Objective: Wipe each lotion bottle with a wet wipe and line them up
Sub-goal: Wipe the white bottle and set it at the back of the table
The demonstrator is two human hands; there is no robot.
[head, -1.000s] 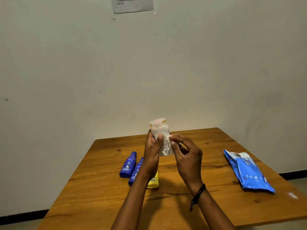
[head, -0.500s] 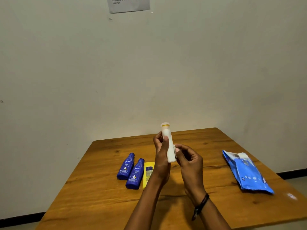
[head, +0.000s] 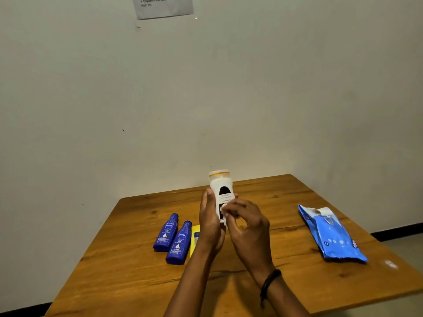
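Your left hand (head: 210,221) is raised over the middle of the tabletop (head: 286,284), palm turned to the right, forearm rising from the lower edge of the view. Its grip is clenched round the white lotion bottle (head: 220,185): the thumb lies up the bottle's left side and fingertips show past its right edge. The bottle stands upright in that grip, cap with its orange band on top, dark label facing you, lower half hidden in your hands.

Your right hand (head: 248,227), a dark bracelet (head: 270,282) on its wrist, meets the bottle from the right. Its fingers are curled and pinch a wet wipe (head: 223,209) against the lower label; only a small blurred white patch of it shows.

Below and left of your hands, two blue bottles (head: 166,233) (head: 180,242) lie side by side on the tabletop, caps pointing away from you. A yellow bottle (head: 195,239) lies just right of them, partly behind your left wrist. The blue wipes pack (head: 332,235) lies well apart, to the right.
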